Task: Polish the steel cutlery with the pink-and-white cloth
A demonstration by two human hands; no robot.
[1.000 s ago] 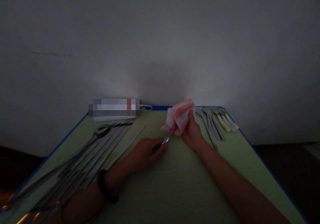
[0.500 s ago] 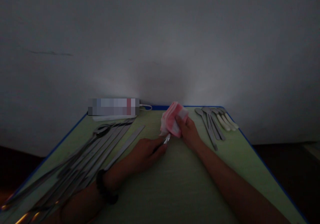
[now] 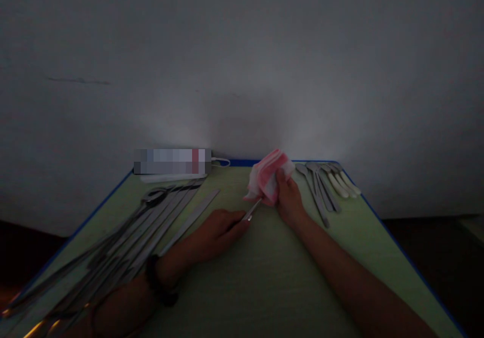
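Observation:
My left hand (image 3: 221, 231) is closed on the end of a slim, shiny metal utensil (image 3: 254, 208). The utensil's far end goes into a folded pink-and-white cloth (image 3: 267, 179), so its kind is hidden. My right hand (image 3: 292, 201) grips that cloth around the utensil, with the thumb on top. Both hands are over the middle of the table. Close to my left forearm lies a flat metal knife-like piece (image 3: 192, 217). To the right of my right hand rests a metal spoon (image 3: 314, 197).
Long metal utensils (image 3: 139, 232) lie in a group along the left of the green table (image 3: 260, 287). Several spoons (image 3: 324, 192), some with cream handles (image 3: 338, 184), lie at the back right. A blurred box (image 3: 172, 161) with a white cable (image 3: 223, 161) stands by the wall.
My right hand and the cloth have shifted slightly right and away from my left hand. More of the metal utensil shows between the hands. The left hand has hardly moved.

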